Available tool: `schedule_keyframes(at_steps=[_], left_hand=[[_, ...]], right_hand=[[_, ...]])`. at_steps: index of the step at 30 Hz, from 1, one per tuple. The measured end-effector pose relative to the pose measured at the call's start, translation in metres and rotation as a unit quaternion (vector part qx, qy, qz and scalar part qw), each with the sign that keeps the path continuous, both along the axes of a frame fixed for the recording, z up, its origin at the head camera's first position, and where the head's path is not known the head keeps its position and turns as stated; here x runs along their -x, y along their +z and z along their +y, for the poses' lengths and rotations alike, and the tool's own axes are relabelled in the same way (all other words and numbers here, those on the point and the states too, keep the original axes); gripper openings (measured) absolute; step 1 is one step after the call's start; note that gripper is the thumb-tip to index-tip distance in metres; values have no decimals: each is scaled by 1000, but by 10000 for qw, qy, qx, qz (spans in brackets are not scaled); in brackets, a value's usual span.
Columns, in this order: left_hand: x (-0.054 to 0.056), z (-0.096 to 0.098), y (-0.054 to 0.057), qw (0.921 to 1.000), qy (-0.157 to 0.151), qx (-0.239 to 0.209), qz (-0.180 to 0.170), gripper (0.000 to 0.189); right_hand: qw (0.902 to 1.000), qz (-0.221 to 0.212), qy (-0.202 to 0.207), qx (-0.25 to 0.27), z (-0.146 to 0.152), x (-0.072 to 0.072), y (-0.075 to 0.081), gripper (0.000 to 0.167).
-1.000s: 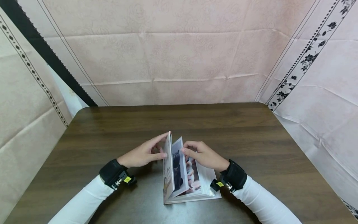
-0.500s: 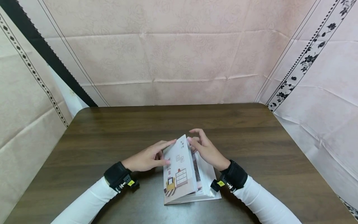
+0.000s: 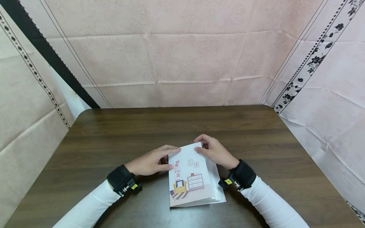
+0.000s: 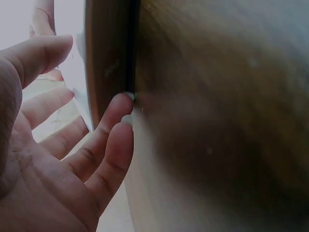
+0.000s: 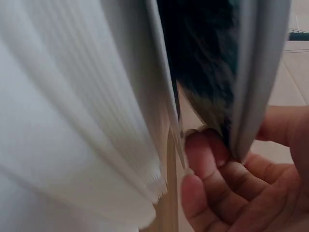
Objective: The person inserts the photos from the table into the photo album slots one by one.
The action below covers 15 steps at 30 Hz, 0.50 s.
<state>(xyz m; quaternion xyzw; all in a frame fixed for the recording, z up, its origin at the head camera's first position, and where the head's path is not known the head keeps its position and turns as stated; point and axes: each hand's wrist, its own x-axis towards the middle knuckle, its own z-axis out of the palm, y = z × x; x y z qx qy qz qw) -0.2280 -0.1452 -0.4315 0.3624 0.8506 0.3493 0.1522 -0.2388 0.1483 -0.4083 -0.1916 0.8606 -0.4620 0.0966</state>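
Note:
A photo album (image 3: 190,177) with a white cover lies on the table, its cover partly lifted on the right side. Small drawings of a dresser and a yellow chair decorate the cover. My left hand (image 3: 151,161) rests at the album's left edge, its thumb and forefinger on the cover. In the left wrist view, other fingers (image 4: 118,145) touch the spine. My right hand (image 3: 216,152) holds the cover's upper right corner, thumb on top and fingers beneath. The right wrist view shows the raised cover (image 5: 256,72) between thumb and fingers, with fanned pages (image 5: 87,111) beside it.
The brown wooden table (image 3: 125,126) extends around the album. Pale patterned cloth (image 3: 182,63) hangs behind it and at both sides. Each wrist wears a black strap with a small camera (image 3: 236,174).
The upright cover and leaves have swung over to the right and come down, so the cover's front now faces up. My right hand moved from an inner photo page to the cover's corner.

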Motion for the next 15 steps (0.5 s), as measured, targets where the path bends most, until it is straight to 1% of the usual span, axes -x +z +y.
schedule_keyframes(at_steps=[7,11,15], left_hand=[[-3,0,6,9984,257,399,304,55],[-5,-1,10,9962,334,534,598,51],[-5,-5,14,9920,469,721,920,49]], right_hand=[[9979,116,85,-625,7,4,0,24],[9959,225,100,-869,9,5,-1,23],[9933,341,126,-1097,9,5,-3,20]])
